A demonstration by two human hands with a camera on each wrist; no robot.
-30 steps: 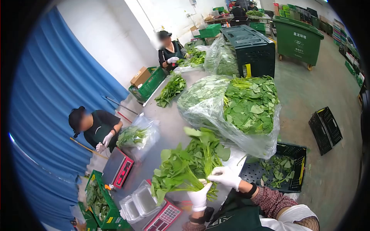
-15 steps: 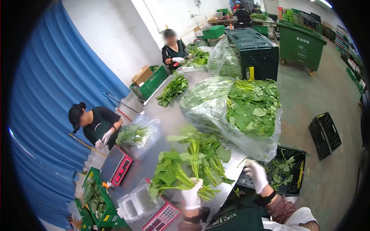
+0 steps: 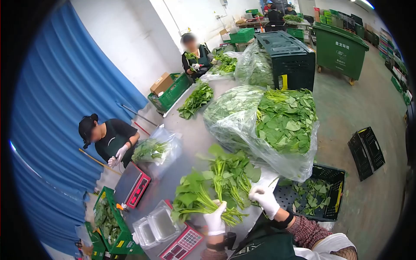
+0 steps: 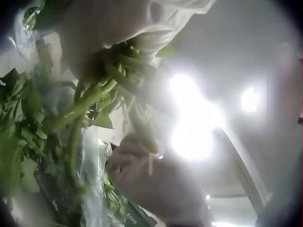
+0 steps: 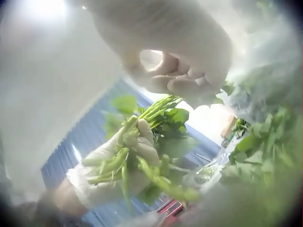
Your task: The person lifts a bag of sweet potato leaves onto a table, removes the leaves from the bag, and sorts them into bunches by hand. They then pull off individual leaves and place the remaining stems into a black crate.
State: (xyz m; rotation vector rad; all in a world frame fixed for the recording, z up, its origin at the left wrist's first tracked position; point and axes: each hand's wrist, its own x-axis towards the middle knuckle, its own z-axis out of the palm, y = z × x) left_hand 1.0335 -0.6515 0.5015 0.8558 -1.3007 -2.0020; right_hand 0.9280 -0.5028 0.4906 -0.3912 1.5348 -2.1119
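Observation:
My left hand (image 3: 215,219), in a white glove, grips a bunch of leafy greens (image 3: 190,190) by the stems over the metal table. Leaves fan out to the upper left and the cut stem ends point right. More leafy greens (image 3: 236,175) lie just behind, overlapping the bunch in the head view. My gloved right hand (image 3: 265,202) is right of the stems at the table's edge. In the right wrist view its fingers (image 5: 184,87) are curled, with a gap inside the thumb and nothing seen in them; the stems (image 5: 116,163) show beyond.
A large clear bag of greens (image 3: 286,121) stands at the table's right side. Below the edge is a black crate (image 3: 340,186) with loose leaves. Clear clamshell boxes (image 3: 158,227) and a red scale (image 3: 184,245) sit left of me. Another person (image 3: 110,141) stands across the table.
My right hand left the stems, swung right over the black crate, and has come back left towards the bunch. My left hand keeps its grip nearly in place.

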